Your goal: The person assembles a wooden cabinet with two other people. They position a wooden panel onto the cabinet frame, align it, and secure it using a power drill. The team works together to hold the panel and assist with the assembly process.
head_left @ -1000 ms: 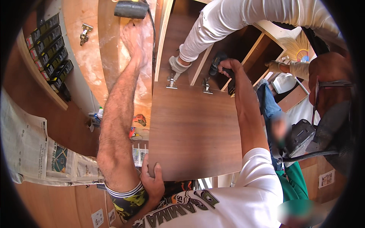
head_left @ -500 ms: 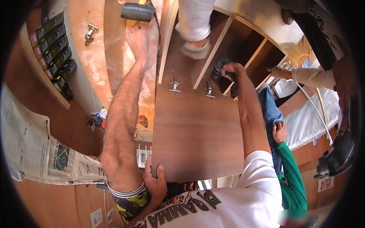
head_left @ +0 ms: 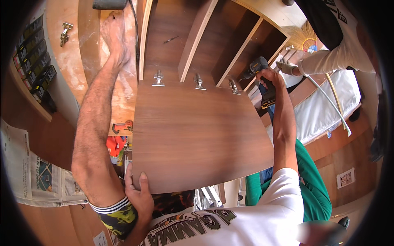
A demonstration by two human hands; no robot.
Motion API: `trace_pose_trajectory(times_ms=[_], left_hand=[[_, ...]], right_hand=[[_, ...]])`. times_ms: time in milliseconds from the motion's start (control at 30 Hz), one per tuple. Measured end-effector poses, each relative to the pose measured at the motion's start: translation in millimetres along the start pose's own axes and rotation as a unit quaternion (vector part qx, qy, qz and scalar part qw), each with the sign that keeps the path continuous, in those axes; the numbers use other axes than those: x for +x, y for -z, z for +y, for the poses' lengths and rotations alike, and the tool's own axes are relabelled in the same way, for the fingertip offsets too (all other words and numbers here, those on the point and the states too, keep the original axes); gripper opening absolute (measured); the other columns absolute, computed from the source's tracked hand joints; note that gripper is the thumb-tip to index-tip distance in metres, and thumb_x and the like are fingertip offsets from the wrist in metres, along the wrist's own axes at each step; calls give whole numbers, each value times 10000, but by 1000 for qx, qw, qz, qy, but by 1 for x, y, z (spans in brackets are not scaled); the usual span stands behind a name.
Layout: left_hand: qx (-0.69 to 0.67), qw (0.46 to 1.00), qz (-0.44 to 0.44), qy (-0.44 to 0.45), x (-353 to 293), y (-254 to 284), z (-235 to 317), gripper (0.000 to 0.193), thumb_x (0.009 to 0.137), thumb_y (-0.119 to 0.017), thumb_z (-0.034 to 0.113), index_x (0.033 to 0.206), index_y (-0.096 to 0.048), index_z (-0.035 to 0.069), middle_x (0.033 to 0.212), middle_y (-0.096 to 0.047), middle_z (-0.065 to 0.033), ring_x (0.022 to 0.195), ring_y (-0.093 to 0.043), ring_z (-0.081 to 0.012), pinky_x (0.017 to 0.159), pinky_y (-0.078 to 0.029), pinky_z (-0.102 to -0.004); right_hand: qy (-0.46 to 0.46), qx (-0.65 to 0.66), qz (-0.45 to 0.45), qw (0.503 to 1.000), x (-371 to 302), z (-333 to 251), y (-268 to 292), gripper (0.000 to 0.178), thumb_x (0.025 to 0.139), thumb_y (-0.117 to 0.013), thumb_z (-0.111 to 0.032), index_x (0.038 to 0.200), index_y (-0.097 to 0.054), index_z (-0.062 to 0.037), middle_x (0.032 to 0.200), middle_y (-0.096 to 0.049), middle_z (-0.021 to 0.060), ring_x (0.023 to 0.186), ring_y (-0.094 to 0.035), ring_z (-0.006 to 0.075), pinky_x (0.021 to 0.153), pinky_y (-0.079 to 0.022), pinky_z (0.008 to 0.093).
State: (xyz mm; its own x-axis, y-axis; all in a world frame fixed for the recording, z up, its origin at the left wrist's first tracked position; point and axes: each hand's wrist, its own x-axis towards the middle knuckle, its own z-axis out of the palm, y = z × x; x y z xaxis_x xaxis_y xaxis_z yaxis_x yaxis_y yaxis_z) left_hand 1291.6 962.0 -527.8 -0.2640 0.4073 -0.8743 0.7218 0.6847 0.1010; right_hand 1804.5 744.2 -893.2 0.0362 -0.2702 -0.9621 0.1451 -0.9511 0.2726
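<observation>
In my right hand (head_left: 271, 78) is a black cordless drill (head_left: 257, 65), gripped by its handle and pointing up-left beside the cabinet's right end. My left hand (head_left: 139, 194) holds the near left corner of a brown wooden door panel (head_left: 197, 131), fingers and thumb at its edge. Three metal hinges sit along the panel's far edge where it meets the cabinet (head_left: 199, 35): a left hinge (head_left: 158, 78), a middle hinge (head_left: 199, 81) and a right hinge (head_left: 234, 87). The right hinge is nearest the drill. Its bit tip is hard to make out.
A thin dark piece (head_left: 171, 39) lies inside the cabinet. Left are a black-headed mallet (head_left: 110, 4), a loose hinge (head_left: 65, 34) and my outstretched leg (head_left: 96, 110). A co-worker's gloved hand (head_left: 287, 67) is beyond the drill; someone in green (head_left: 316, 188) sits at right.
My right hand has drawn the drill away from the cabinet compartments to the right, uncovering the right hinge. A co-worker's blurred arm over the cabinet has gone. The whole view has shifted.
</observation>
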Motion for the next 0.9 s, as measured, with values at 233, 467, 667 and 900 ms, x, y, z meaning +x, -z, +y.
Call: trace_pose_trajectory(times_ms=[233,467,667,900], left_hand=[[-20,1000,10,19,-2,-4,-5,471,1019,-579,50,1460,-479,-81,1365,-605,-160,1227,-576,-209,1084,-432,-342],[-1,999,-2,39,-2,-6,0,475,1035,-566,62,1473,-456,-85,1373,-600,-164,1237,-573,-208,1091,-426,-339],[-5,999,-15,45,-3,-4,-2,478,1054,-560,93,1495,-440,-47,1385,-594,-155,1264,-557,-195,1106,-413,-330],[0,998,-12,59,-2,-6,4,479,1048,-560,79,1493,-441,-55,1390,-591,-164,1258,-563,-200,1103,-420,-336]], right_hand=[[-56,22,30,998,33,20,-16,155,737,-730,-170,726,-646,-39,611,-598,66,467,-566,183,451,-472,347],[-67,10,-2,998,64,5,-20,160,760,-726,-162,734,-649,-24,611,-597,71,477,-564,193,465,-481,367],[-80,-40,-37,995,81,5,-22,143,780,-716,-135,737,-650,-16,611,-595,84,499,-570,205,473,-488,382],[-76,-51,-61,994,103,16,-16,140,788,-707,-131,740,-649,-13,605,-600,98,485,-576,218,469,-491,388]])
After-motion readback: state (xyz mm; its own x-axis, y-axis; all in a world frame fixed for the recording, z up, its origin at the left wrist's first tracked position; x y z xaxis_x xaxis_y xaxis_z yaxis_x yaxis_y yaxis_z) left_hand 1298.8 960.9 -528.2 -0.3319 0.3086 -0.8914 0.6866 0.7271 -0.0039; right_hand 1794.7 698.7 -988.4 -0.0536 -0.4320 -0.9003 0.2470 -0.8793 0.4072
